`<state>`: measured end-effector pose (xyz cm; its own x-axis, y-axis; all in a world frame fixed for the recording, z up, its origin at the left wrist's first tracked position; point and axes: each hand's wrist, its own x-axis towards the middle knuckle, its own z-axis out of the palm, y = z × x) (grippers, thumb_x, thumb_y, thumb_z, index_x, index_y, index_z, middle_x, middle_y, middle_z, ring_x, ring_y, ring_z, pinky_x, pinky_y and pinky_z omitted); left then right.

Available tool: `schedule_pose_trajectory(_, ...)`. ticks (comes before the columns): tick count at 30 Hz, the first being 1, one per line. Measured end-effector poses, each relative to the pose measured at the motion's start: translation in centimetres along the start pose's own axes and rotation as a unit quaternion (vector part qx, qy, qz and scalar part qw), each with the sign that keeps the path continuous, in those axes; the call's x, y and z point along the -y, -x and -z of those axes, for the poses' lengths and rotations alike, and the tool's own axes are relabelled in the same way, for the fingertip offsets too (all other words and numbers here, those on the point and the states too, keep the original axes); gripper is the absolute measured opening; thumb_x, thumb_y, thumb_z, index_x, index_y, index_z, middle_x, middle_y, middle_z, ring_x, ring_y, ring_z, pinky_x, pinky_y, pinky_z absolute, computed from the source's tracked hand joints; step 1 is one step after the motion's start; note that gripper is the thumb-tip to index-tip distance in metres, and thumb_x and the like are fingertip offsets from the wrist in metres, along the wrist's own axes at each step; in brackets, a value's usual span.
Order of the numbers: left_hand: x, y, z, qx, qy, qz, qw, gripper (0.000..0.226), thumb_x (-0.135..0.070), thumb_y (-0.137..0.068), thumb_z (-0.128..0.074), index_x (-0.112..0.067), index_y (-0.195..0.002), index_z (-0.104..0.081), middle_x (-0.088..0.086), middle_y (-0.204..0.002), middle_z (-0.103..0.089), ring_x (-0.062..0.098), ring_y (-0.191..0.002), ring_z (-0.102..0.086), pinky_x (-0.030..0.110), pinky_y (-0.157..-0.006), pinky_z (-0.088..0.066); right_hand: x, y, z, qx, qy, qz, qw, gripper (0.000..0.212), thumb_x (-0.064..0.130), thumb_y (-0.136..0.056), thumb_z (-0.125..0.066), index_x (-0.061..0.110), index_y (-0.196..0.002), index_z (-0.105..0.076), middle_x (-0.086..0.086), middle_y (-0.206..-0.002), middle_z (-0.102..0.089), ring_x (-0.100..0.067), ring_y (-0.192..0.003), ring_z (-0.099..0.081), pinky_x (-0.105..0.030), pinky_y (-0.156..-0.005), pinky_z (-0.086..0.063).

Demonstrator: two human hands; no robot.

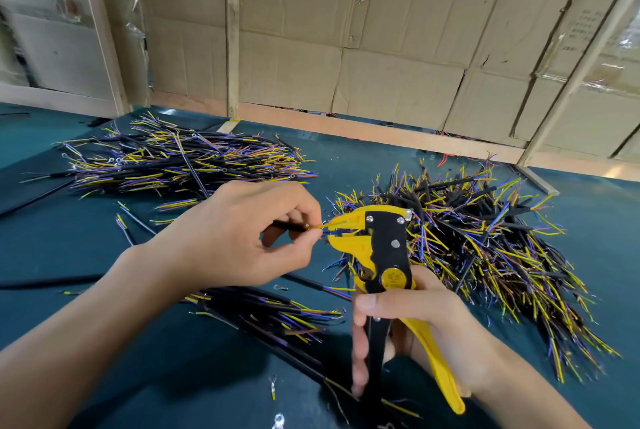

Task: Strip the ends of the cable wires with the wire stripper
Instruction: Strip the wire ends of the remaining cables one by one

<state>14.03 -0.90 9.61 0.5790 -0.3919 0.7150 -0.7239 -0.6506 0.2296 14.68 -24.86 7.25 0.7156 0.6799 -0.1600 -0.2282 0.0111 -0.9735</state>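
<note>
Nearest the camera, two bare forearms entered from the bottom edge over a dark teal table (pixel 86 206). At the far left, a flat heap of black-jacketed cables (pixel 180 160) with yellow, blue and brown wire ends lay on the table, several ends fitted with ring terminals. Below it, near the left forearm, a smaller bundle of cables (pixel 273 312) lay fanned out, with loose ring terminals (pixel 273 387) scattered at the bottom edge. The left hand (pixel 242 238) was raised above the table, thumb and forefinger pinching one black cable (pixel 289 226) close to its end; the remaining fingers were curled under and largely hidden. A thin yellow wire (pixel 329 224) from that cable reached rightward into the parted yellow jaws of the wire stripper (pixel 384 255), the tip lying between the jaws; whether the jaws touched it could not be determined. The right hand (pixel 415 328) gripped the stripper upright, thumb laid across the black handle and fingers wrapped behind it, the yellow handle running down against the palm. The handles stood apart. To the right, behind the stripper, a large, disordered pile of short cables (pixel 485 248) with splayed coloured ends covered the table. Along the back, flattened cardboard sheets (pixel 346 30) were fixed to wooden battens (pixel 231 30).
</note>
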Motion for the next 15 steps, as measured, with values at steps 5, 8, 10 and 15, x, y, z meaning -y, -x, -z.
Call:
schedule_pose_trajectory(5,0.5,0.2,-0.5,-0.015,0.041,0.001,0.999,0.011,-0.014,-0.087,-0.064,-0.015,-0.099,-0.064,-0.016,-0.084,-0.056,0.013,-0.067,-0.055,0.014,-0.062,-0.046,-0.9,0.0,-1.7,-0.08,-0.071,0.025,0.994,0.032,0.029,-0.058,-0.074,0.007,-0.057,-0.051,-0.014,-0.047,-0.043,-0.023,-0.033,-0.045,-0.032,-0.046,-0.047)
schedule_pose_trajectory(8,0.9,0.3,-0.9,-0.023,0.028,0.005,0.999,0.016,-0.011,-0.088,-0.062,-0.014,-0.104,-0.064,-0.018,-0.089,-0.061,0.005,-0.077,-0.061,0.006,-0.074,-0.043,-1.2,-0.3,-2.3,-0.062,-0.14,0.028,0.988,0.032,0.032,-0.062,-0.076,0.005,-0.065,-0.059,-0.017,-0.059,-0.049,-0.03,-0.046,-0.054,-0.043,-0.052,-0.053)
schedule_pose_trajectory(10,1.3,0.3,-0.9,-0.038,0.024,0.022,0.999,0.019,-0.014,-0.091,-0.06,-0.016,-0.11,-0.061,-0.017,-0.095,-0.068,-0.002,-0.09,-0.066,0.01,-0.084,-0.047,-1.1,-0.5,-2.1,-0.014,-0.2,0.037,0.979,0.034,0.031,-0.07,-0.078,0.001,-0.079,-0.065,-0.022,-0.072,-0.054,-0.038,-0.064,-0.063,-0.055,-0.069,-0.056)
schedule_pose_trajectory(15,2.3,-0.4,-0.9,-0.045,0.004,0.071,0.996,0.029,-0.021,-0.095,-0.064,-0.021,-0.124,-0.058,-0.02,-0.1,-0.071,0.004,-0.104,-0.062,0.025,-0.096,-0.047,-0.4,-0.5,-0.7,-0.058,-0.307,0.119,0.942,0.029,0.033,-0.076,-0.074,0.005,-0.079,-0.067,-0.018,-0.074,-0.059,-0.038,-0.066,-0.065,-0.055,-0.071,-0.057)
